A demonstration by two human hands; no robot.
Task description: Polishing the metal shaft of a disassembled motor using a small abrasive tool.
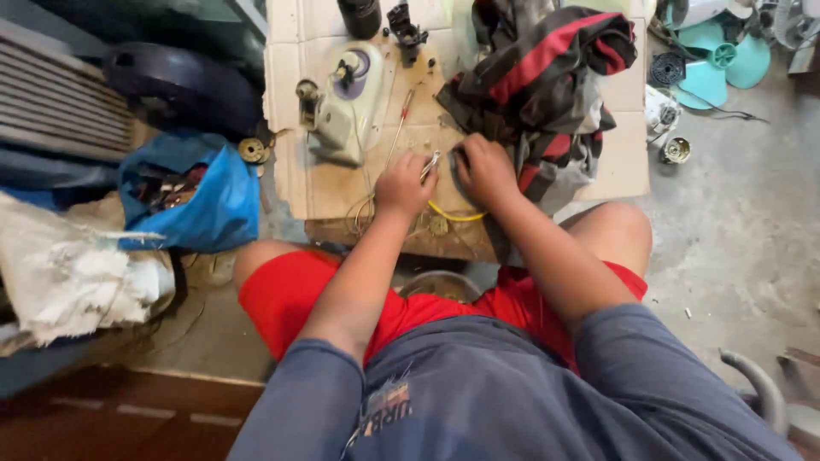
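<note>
Yellow wire [453, 215] loops at the cardboard surface's [329, 183] near edge, left hand [403, 183] clamped on a small metal tool [430, 165], right hand [485, 171] closed over a dark part [455, 162].

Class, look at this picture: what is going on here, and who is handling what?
A person sits on the floor at a cardboard sheet used as a work surface. The left hand grips a small metal tool, while the right hand presses on a dark part beside a yellow wire. A pale fan motor housing, a red-handled screwdriver and a striped cloth lie nearby.
</note>
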